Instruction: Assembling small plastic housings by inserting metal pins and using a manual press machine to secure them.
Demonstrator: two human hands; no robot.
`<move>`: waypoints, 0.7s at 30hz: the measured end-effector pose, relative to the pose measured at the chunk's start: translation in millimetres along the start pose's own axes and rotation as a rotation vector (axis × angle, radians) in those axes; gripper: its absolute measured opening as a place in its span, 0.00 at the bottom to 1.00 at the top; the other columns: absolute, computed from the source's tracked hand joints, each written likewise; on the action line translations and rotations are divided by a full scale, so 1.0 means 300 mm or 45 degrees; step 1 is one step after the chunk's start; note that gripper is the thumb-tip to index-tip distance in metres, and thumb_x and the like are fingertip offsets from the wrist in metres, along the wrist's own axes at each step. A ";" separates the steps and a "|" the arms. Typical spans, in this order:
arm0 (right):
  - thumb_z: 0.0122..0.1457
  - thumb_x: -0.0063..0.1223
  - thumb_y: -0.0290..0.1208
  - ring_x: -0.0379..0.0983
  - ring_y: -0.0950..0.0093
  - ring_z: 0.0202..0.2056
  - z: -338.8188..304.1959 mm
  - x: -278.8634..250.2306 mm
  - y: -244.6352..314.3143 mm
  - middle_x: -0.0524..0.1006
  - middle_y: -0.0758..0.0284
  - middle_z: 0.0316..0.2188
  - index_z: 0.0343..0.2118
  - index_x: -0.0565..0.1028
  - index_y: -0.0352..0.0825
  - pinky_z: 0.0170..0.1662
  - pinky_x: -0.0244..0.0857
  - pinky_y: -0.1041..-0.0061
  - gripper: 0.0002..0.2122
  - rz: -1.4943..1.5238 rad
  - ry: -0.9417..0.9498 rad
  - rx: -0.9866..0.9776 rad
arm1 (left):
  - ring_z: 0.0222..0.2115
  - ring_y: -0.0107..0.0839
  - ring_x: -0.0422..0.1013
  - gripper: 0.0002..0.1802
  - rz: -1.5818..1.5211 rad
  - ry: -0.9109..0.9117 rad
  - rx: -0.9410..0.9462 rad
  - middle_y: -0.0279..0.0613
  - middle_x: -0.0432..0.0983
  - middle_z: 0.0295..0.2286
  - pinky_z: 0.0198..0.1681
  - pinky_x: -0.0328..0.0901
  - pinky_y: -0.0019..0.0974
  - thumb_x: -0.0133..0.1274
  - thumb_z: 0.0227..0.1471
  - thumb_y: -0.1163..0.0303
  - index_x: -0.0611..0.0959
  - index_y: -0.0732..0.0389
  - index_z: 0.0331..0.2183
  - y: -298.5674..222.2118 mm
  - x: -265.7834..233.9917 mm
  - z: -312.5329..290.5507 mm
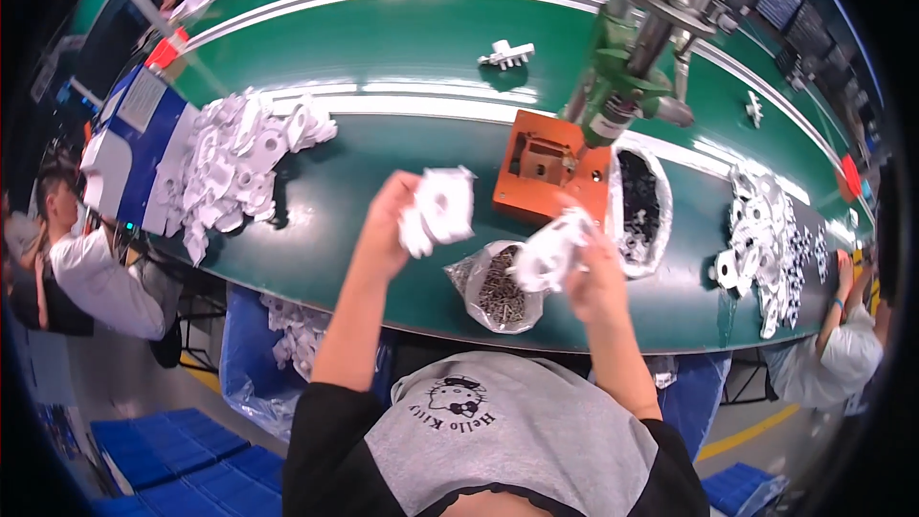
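Observation:
My left hand (391, 220) is closed on a white plastic part (446, 205) with a round opening, raised over the green bench. To the right, my right hand (597, 278) grips another white plastic part (552, 251), somewhat blurred. Just below that part lies an open clear bag of small metal screws (502, 289). Beyond my hands stands an orange fixture block (536, 165) with a metal nest on top, under a green press head (613, 101). A bag of small black parts (639, 199) sits right of the block.
A heap of white parts (235, 158) lies left beside a blue-and-white box (134, 148). More white parts (756, 239) are piled at the right. Behind runs a green conveyor (402, 38) carrying a white part (507, 55). Blue bins hang below the bench; co-workers sit on both sides.

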State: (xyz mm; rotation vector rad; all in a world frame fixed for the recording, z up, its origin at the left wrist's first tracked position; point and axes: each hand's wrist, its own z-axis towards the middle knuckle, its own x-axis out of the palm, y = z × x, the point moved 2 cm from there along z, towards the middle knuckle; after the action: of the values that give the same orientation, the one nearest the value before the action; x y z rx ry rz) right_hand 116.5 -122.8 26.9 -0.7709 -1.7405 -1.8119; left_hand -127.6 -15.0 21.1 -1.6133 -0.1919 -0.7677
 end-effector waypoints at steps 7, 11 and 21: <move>0.60 0.47 0.38 0.71 0.71 0.47 -0.020 0.134 -0.023 0.72 0.63 0.47 0.54 0.64 0.29 0.51 0.65 0.70 0.23 0.138 -0.057 0.250 | 0.39 0.24 0.66 0.11 0.009 0.482 0.309 0.41 0.68 0.39 0.45 0.61 0.29 0.48 0.58 0.71 0.68 0.64 0.41 0.144 0.259 -0.141; 0.61 0.48 0.39 0.73 0.74 0.44 -0.043 0.092 -0.027 0.74 0.64 0.44 0.50 0.67 0.31 0.47 0.67 0.72 0.20 0.064 -0.087 0.246 | 0.38 0.24 0.65 0.10 0.119 0.423 0.260 0.40 0.69 0.38 0.45 0.61 0.29 0.48 0.58 0.71 0.68 0.64 0.41 0.176 0.281 -0.144; 0.63 0.47 0.34 0.71 0.81 0.42 -0.026 0.077 -0.016 0.75 0.69 0.40 0.45 0.71 0.32 0.46 0.65 0.77 0.13 0.023 -0.025 0.256 | 0.36 0.19 0.68 0.08 -0.072 0.287 0.070 0.36 0.72 0.35 0.40 0.62 0.24 0.45 0.59 0.71 0.69 0.63 0.40 0.174 0.273 -0.135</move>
State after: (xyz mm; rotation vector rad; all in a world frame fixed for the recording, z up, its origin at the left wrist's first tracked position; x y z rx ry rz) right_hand 96.4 -129.8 39.5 -0.7210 -1.8873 -1.5922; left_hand -52.2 -88.3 25.5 -1.4620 -0.0954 -0.9729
